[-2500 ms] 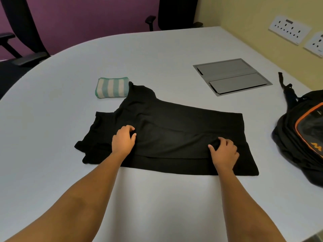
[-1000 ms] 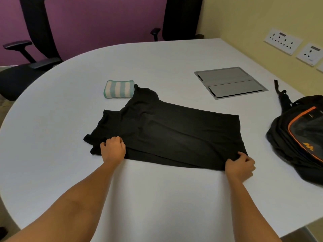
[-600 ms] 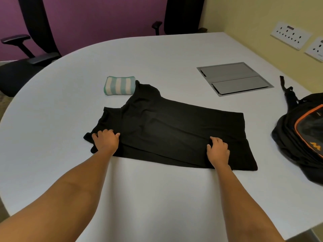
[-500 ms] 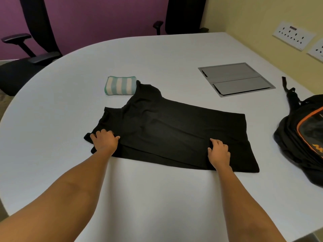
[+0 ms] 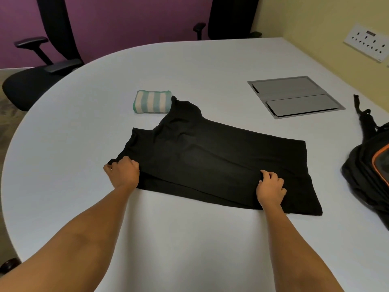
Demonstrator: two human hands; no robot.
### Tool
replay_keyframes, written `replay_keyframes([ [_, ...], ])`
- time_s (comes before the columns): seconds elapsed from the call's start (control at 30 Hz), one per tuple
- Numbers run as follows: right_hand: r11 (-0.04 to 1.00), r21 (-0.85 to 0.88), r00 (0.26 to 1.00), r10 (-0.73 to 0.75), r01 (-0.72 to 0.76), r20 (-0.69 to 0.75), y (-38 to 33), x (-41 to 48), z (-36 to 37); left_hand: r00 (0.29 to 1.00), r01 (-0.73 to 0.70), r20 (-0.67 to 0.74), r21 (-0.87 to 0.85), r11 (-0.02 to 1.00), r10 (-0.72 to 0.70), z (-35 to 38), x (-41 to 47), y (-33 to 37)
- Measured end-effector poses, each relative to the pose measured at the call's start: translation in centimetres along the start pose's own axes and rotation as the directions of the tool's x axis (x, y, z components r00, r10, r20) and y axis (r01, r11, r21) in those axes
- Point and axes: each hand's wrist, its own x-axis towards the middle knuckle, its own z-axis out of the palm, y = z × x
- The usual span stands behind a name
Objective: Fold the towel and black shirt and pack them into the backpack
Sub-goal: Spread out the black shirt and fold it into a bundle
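Observation:
A black shirt [image 5: 210, 157] lies partly folded lengthwise on the white table [image 5: 189, 239]. My left hand [image 5: 123, 172] grips the shirt's near left corner, fingers curled into the cloth. On the near edge further right, my right hand [image 5: 270, 187] has its fingers bent and pinching the fabric. A folded green-and-white striped towel [image 5: 152, 101] sits just beyond the shirt's far left tip. The black backpack [image 5: 370, 163] with orange trim lies at the right edge, partly out of frame.
A grey cable hatch [image 5: 294, 95] is set into the table at the back right. Wall sockets [image 5: 366, 44] are on the yellow wall. Two black office chairs [image 5: 42, 66] stand behind the table's far rim.
My left hand has curled round the shirt's left corner where it lay flatter before. My right hand stays on the near edge, fingers now bunching the cloth.

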Motion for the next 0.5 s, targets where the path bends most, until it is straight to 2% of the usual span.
replay_keyframes([
  [0.13,0.999,0.046,1.000,0.014,-0.013,-0.003,-0.3,0.2,-0.2,0.999,-0.041,0.008,0.046,0.998,0.041,-0.5,0.6,0.7],
  [0.27,0.998,0.057,0.998,-0.013,0.017,-0.063,-0.7,0.0,-0.1,0.979,-0.204,0.019,-0.041,0.978,0.205,-0.6,1.1,4.6],
  [0.33,0.995,0.073,0.994,-0.060,0.066,-0.089,-1.1,0.0,0.0,0.934,-0.347,0.035,-0.138,0.928,0.354,-0.1,0.8,6.7],
  [0.4,0.988,0.075,0.988,-0.129,0.135,-0.079,-1.7,0.0,0.3,0.853,-0.500,0.057,-0.194,0.844,0.519,0.7,-0.1,8.6],
  [0.5,0.971,0.055,0.973,-0.232,0.233,-0.021,-2.4,0.0,1.1,0.765,-0.604,0.137,-0.183,0.775,0.629,2.4,-2.3,10.8],
])
